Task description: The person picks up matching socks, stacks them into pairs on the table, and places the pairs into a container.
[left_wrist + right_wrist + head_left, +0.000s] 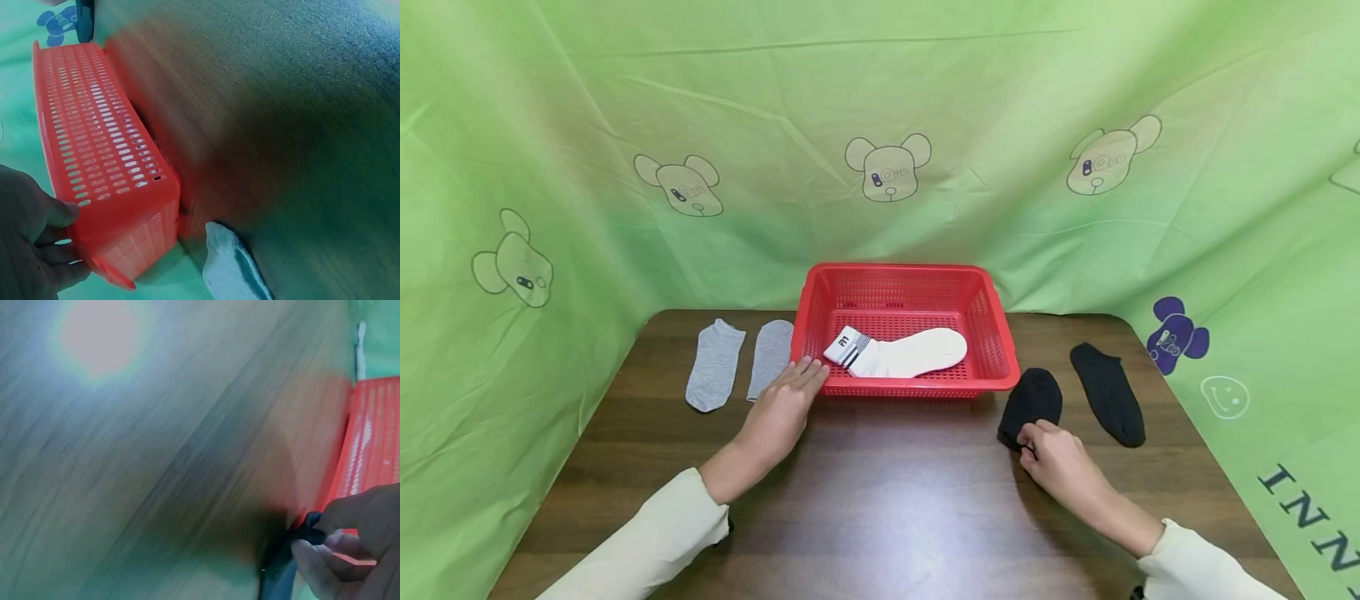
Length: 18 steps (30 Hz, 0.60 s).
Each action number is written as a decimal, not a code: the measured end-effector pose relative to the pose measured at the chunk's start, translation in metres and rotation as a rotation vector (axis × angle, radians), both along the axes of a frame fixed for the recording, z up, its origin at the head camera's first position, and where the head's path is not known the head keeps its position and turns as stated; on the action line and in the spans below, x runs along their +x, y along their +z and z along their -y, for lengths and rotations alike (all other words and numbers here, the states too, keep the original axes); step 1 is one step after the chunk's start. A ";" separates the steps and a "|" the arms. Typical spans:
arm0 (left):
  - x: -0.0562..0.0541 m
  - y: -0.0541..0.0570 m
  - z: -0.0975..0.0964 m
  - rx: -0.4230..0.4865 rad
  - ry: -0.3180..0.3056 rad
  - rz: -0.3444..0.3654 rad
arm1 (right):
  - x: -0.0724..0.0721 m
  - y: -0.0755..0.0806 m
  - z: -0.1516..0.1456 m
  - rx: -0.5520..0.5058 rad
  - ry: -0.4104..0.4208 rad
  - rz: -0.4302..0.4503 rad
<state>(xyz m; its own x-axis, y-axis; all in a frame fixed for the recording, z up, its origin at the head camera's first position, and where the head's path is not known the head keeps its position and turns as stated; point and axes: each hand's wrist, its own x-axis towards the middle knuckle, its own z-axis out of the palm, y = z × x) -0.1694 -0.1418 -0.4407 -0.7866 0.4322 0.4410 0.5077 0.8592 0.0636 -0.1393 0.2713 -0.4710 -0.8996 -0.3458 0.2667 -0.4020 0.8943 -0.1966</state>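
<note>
Head view: the right hand [1063, 467] is pinching the near end of a black ankle sock [1036, 396], which is lying on the desk [895, 483] just beside the red slotted basket [917, 384]. The left hand [781, 410] is resting extended fingers on the basket's front-left corner (handy for steadying it). Good handling is probably depending on a firm thumb-and-fingertip pinch and a gentle pull, so the fabric isn't slipping or snagging on the rim.

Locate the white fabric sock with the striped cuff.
In the head view, the white fabric sock with the striped cuff lies near the centre, inside the red perforated plastic basket, its cuff end on the left, toward the left hand.
</note>
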 end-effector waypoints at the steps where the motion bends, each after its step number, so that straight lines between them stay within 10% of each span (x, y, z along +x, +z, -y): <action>1: 0.000 0.000 0.000 0.000 0.002 0.002 | 0.001 0.001 0.004 -0.005 -0.005 0.008; 18: 0.004 -0.006 -0.003 0.070 0.012 -0.051 | 0.005 0.006 0.076 -0.166 -0.035 0.181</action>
<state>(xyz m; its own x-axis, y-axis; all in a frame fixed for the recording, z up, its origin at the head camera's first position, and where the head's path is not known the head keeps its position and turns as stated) -0.1656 -0.1391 -0.4464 -0.7670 0.3901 0.5095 0.5019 0.8594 0.0975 -0.1345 0.1955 -0.4646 -0.9484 -0.2789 0.1509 -0.3167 0.8563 -0.4079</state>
